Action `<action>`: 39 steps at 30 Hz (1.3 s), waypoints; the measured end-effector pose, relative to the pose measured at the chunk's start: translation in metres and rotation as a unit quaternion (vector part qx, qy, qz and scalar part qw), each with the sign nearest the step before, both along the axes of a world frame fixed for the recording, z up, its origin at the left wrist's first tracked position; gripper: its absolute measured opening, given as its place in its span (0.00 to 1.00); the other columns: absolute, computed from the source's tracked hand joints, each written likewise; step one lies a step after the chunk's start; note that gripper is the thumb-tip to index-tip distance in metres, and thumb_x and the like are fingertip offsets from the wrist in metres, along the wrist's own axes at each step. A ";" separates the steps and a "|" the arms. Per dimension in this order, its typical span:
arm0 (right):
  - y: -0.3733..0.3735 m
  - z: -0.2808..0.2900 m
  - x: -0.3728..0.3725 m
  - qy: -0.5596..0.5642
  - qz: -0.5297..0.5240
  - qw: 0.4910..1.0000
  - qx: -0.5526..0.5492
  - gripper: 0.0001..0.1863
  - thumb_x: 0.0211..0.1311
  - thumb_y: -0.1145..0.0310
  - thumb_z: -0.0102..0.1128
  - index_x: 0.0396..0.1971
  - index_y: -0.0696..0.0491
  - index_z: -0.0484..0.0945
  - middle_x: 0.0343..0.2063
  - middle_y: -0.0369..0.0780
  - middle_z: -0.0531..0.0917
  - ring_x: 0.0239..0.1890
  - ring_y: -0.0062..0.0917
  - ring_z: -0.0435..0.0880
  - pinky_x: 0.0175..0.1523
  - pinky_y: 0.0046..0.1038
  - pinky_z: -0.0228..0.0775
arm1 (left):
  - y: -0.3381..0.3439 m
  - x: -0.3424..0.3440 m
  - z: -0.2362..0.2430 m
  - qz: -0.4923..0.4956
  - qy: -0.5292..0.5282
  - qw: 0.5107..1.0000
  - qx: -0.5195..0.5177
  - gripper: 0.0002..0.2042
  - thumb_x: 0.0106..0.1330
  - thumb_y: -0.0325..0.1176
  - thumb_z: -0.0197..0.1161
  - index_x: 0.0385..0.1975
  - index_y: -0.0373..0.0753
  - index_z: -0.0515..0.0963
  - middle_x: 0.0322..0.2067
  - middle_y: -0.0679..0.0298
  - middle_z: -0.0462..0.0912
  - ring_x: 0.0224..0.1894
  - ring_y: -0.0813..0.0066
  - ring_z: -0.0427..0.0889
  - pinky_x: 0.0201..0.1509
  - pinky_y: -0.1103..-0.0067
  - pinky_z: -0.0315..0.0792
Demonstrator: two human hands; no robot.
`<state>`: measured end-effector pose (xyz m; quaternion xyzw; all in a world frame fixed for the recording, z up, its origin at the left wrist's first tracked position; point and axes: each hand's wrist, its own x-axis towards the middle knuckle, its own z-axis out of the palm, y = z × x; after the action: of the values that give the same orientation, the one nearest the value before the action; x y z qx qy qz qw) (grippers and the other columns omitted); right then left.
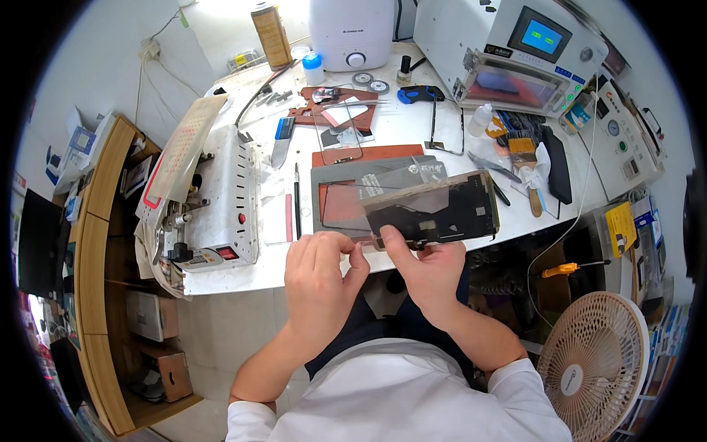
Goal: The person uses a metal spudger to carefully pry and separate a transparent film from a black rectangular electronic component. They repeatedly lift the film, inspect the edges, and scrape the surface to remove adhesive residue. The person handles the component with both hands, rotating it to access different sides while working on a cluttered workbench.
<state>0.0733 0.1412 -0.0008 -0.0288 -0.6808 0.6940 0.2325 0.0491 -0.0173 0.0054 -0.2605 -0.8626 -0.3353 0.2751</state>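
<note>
My right hand (431, 274) grips a phone screen (434, 215) by its near edge, thumb on top and fingers beneath. The screen's dark back, with a few pale patches, faces up, tilted over the front of the table. Beside its left end is my left hand (320, 272), fingers curled and thumb close to the forefinger. What lies in that pinch, if anything, is too small to make out. Under the screen a grey mat (339, 177) lies on a reddish-brown pad (390, 152). To the left are a black pen-like tool (297, 199) and a pink strip (289, 214).
A white machine with a raised lid (228, 191) stands on the left. At the back right is a larger machine with a screen (541, 37). A spray can (272, 37), blue cutter (420, 93), brush (523, 152) and tweezers (495, 168) lie around. A fan (593, 368) stands lower right.
</note>
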 end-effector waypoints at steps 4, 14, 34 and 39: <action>0.003 -0.005 -0.002 -0.014 -0.024 1.000 0.003 0.10 0.64 0.72 0.77 0.40 0.62 0.89 0.34 0.38 0.92 0.34 0.16 0.88 0.41 0.22 0.77 | -0.001 -0.003 0.002 0.021 0.026 0.999 -0.012 0.13 0.55 0.17 0.72 0.34 0.37 0.74 0.31 0.61 0.79 0.32 0.63 0.77 0.38 0.70 0.72; 0.010 -0.010 -0.003 -0.023 0.007 0.998 -0.064 0.10 0.64 0.74 0.76 0.42 0.63 0.88 0.37 0.37 0.91 0.36 0.16 0.86 0.43 0.21 0.79 | -0.008 -0.008 0.000 -0.033 -0.153 0.960 0.232 0.13 0.67 0.17 0.68 0.47 0.35 0.75 0.40 0.59 0.86 0.31 0.79 0.82 0.31 0.81 0.75; 0.010 -0.011 -0.006 -0.035 0.045 0.992 -0.112 0.10 0.66 0.77 0.73 0.44 0.63 0.86 0.39 0.38 0.90 0.39 0.16 0.86 0.45 0.22 0.80 | -0.006 -0.007 0.011 -0.085 -0.160 0.980 0.086 0.16 0.58 0.24 0.82 0.42 0.36 0.82 0.32 0.68 0.75 0.26 0.83 0.70 0.29 0.83 0.67; 0.008 -0.011 -0.001 -0.044 0.037 0.995 -0.087 0.09 0.65 0.77 0.74 0.43 0.64 0.87 0.37 0.38 0.91 0.37 0.16 0.87 0.45 0.22 0.81 | -0.006 -0.011 0.000 -0.066 -0.088 0.993 0.053 0.10 0.61 0.24 0.79 0.38 0.36 0.83 0.26 0.70 0.76 0.22 0.84 0.68 0.24 0.82 0.63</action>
<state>0.0720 0.1488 -0.0115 -0.0541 -0.6281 0.7567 0.1731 0.0379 -0.0237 0.0050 -0.2710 -0.8457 -0.4194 0.1885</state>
